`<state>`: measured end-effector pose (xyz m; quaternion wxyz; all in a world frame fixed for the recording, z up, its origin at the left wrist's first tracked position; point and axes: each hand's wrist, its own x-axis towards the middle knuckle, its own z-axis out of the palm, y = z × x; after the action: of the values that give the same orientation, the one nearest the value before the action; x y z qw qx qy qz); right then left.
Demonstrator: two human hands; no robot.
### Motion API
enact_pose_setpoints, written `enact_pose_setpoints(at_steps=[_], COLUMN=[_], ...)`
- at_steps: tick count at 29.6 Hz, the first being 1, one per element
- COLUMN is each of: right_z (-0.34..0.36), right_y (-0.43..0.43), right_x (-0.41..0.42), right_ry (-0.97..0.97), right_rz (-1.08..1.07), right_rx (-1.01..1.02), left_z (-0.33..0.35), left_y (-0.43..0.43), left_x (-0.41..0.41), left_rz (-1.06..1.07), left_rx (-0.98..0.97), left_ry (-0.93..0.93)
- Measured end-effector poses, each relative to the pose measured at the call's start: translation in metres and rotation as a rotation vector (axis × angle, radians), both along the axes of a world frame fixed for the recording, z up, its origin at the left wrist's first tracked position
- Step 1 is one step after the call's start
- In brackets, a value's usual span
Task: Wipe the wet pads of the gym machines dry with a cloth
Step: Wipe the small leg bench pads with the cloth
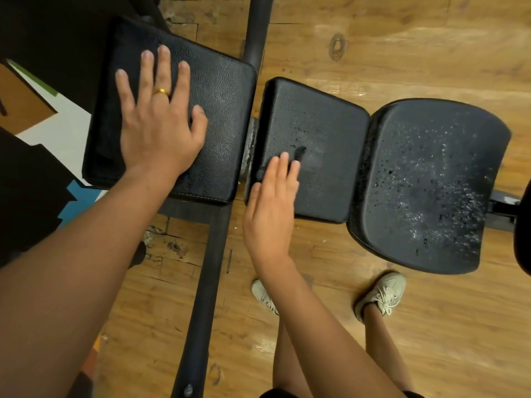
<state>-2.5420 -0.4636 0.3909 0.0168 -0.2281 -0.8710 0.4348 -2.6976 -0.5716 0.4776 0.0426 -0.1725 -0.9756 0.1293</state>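
Note:
Three black padded cushions lie in a row over the wooden floor. My left hand (158,124), with a gold ring, rests flat with spread fingers on the left pad (224,96). On the middle pad (324,173), my right hand (270,208) presses with straight fingers on a dark cloth (299,153). The cloth is mostly hidden, with only small bits showing past the fingertips and the thumb side. A few droplets sit on the middle pad. Many water droplets cover the curved seat pad (431,182) on the right.
A black frame bar (207,282) runs along the floor between my arms, and another bar (257,30) rises behind the pads. My two pale shoes (382,294) (263,294) stand on the wooden floor (431,340). A dark rounded part (524,225) sits at the right edge.

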Motion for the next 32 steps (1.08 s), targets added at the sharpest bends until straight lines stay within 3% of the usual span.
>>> enact_pose_setpoints(at_steps=[6,14,22,29,32], right_z=[-0.005,-0.007,-0.002,-0.005,-0.007], right_y=[0.011,0.053,0.014,0.054,0.054], right_x=[-0.008,-0.109,-0.007,-0.109,-0.117], right_ry=[0.065,0.091,0.073,0.071,0.063], right_rz=[0.093,0.049,0.171,0.063,0.007], right_rx=[0.047,0.034,0.073,0.040,0.027], left_z=[-0.001,0.001,0.002,0.002,0.000], left_y=[-0.001,0.000,0.001,0.002,0.001], left_x=[0.001,0.001,0.001,0.001,0.002], left_rz=[-0.002,-0.009,-0.005,-0.002,-0.006], left_rx=[0.002,0.004,-0.005,-0.005,-0.024], left_ry=[-0.002,-0.009,-0.018,0.000,-0.015])
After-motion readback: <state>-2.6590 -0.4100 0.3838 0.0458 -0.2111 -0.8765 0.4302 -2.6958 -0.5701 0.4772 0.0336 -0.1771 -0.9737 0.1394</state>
